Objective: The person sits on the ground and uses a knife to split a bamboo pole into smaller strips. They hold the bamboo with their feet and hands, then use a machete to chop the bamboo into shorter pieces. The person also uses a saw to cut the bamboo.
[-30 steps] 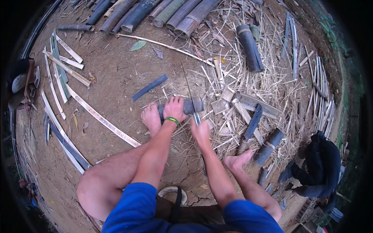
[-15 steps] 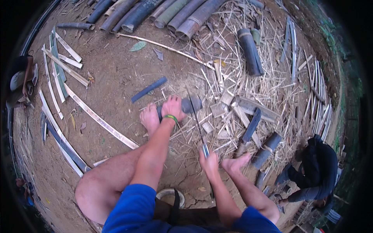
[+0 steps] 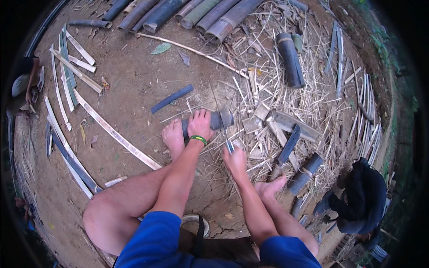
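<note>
Over brown earth (image 3: pixel 129 80) littered with pale slivers (image 3: pixel 313 103), left fingers (image 3: pixel 199 116) clasp a dark tube (image 3: pixel 216 120), right fingers (image 3: pixel 227 155) a saw (image 3: pixel 229 146).

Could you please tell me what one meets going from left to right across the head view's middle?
Long pale bamboo strip, bare left foot, left hand, right hand, long black wooden-handled tool, dark-clothed person.

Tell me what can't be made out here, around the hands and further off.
- Saw grip, head view: mostly covered by the right hand.
- Saw teeth, head view: too fine and blurred.
- Bamboo, head view: part of its top is hidden under the left hand.
- Bowl, head view: partly covered by a dark strap.
- Poles, head view: far ends cut off by the top edge.
</note>
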`<state>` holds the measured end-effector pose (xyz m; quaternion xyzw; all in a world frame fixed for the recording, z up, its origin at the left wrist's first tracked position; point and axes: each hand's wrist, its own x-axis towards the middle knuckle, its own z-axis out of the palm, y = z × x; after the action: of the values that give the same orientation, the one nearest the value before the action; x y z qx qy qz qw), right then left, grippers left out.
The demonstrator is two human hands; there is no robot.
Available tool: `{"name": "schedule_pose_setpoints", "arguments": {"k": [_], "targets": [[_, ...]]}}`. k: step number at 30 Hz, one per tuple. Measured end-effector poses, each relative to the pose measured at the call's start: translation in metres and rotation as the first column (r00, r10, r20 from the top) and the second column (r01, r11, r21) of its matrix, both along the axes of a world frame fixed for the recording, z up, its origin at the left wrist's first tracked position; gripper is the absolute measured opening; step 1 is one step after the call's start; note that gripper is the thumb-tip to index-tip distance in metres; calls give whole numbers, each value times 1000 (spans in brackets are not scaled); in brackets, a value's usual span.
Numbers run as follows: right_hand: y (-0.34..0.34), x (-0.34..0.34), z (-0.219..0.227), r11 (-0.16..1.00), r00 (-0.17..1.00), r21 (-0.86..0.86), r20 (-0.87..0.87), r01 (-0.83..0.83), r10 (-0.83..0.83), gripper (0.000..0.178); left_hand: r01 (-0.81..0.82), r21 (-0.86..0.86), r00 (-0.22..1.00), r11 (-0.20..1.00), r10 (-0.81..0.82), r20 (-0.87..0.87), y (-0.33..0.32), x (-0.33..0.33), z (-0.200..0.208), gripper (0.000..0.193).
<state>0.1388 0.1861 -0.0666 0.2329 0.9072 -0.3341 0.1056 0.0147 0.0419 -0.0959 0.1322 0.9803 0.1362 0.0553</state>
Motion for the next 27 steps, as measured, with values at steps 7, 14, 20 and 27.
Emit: {"name": "schedule_pose_setpoints", "arguments": {"k": [7,14,20,27], "targets": [[14,40,38,988,998,-139,-19,-62,60,42,-19,-68,999,997,17,-44,-17,9,-9,70],[-16,-71,8,1000,997,-11,-75,-20,19,42,31,-55,1000,998,-31,0,-10,-20,1,67],[4,49,28,995,999,-92,26,36,-34,40,-23,-7,1000,1000,23,20,-12,5,-1,75],[-6,15,38,1000,998,4,62,26,-26,42,-39,-13,982,999,41,183,-18,-18,9,86]]}}
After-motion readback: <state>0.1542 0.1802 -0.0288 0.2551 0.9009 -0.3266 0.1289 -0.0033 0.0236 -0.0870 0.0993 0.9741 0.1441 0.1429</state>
